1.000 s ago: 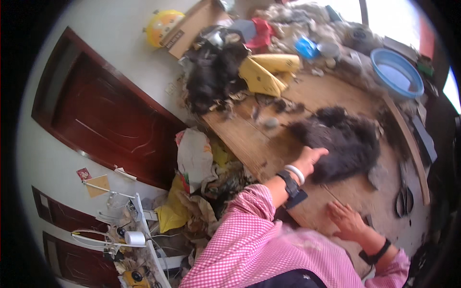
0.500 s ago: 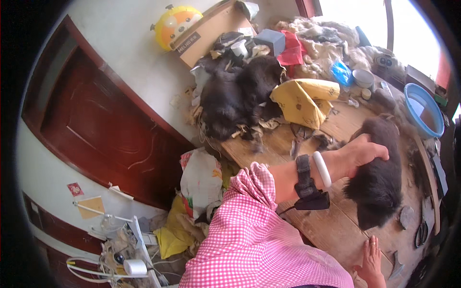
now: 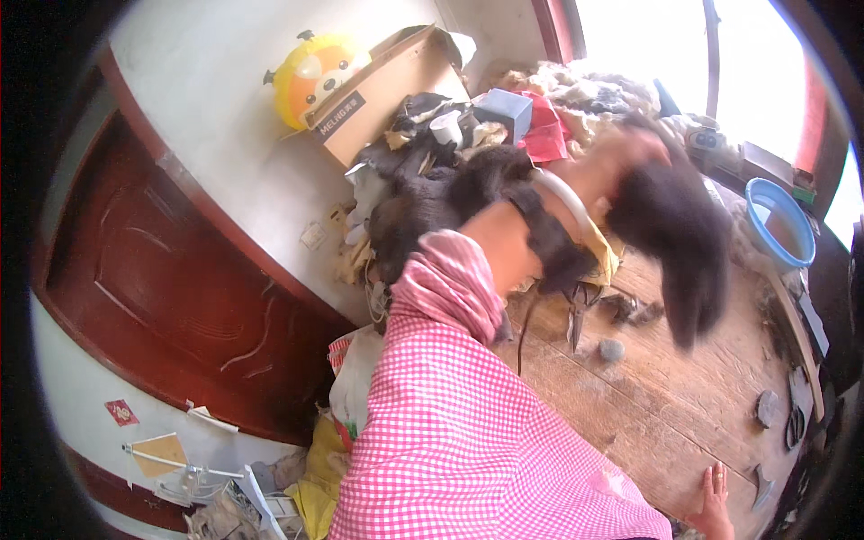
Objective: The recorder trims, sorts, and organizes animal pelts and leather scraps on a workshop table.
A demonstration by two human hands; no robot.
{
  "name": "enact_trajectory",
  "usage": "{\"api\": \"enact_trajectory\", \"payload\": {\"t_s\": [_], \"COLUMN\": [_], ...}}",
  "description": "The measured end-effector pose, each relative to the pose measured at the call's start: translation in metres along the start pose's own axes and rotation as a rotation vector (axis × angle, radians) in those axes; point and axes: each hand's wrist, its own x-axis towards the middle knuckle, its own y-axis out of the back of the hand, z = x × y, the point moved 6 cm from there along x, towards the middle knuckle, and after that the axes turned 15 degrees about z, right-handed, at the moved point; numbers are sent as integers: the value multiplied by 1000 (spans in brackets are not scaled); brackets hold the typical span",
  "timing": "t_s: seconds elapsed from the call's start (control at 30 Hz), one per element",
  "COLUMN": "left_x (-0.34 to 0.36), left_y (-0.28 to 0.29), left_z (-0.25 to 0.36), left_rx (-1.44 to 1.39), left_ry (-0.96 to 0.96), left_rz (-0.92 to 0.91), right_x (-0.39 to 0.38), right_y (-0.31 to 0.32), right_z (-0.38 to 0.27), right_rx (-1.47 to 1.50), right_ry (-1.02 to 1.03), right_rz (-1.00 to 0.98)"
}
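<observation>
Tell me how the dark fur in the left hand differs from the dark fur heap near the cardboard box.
The held fur hangs from the left hand above the table; the fur heap lies piled up. The held fur is blurred; the fur heap looks sharper. The held fur appears dark all over; the fur heap has paler scraps among it. Both are dark and furry.

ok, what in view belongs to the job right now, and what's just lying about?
In use:
dark fur, held up in the left hand
table, right hand on it

Apparently just lying about:
yellow balloon
carton
white cup
scissors, though possibly a tool
</observation>
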Motion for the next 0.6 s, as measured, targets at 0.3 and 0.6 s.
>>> {"api": "enact_trajectory", "payload": {"t_s": [0.3,0.6], "left_x": [143,-21], "left_y": [308,308], "left_z": [-133,-270], "left_rx": [231,764], "left_ry": [233,505], "left_rz": [795,599], "right_x": [-2,-2], "right_y": [-5,6], "right_z": [9,-8], "right_rx": [10,6], "right_ry": [-13,-80], "right_rz": [58,48]}}
